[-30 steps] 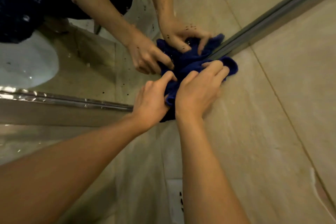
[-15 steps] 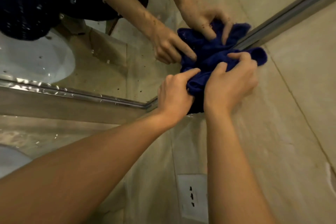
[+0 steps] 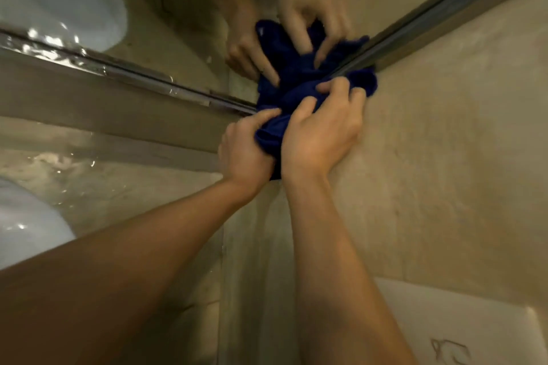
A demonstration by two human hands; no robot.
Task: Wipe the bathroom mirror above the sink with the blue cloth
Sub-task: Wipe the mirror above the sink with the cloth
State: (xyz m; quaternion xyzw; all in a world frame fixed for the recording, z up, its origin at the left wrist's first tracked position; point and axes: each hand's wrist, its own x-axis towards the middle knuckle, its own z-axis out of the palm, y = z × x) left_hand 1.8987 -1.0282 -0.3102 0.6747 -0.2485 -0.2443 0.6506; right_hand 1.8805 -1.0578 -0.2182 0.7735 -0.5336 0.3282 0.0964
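We press the bunched blue cloth [image 3: 292, 92] into the mirror's [image 3: 178, 47] lower right corner, where its metal frame [image 3: 439, 18] meets the wall [image 3: 444, 157]. Our left hand [image 3: 246, 151] and right hand [image 3: 323, 130] both curl their fingers into the cloth, gripping it from below.

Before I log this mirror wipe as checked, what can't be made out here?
- Head view: most of the blue cloth is covered by the left hand and right hand.
- The mirror corner under the cloth is hidden, so whether it is clean cannot be told.
- The sink is cut off by the left edge.
- The reflected hands are motion-blurred.
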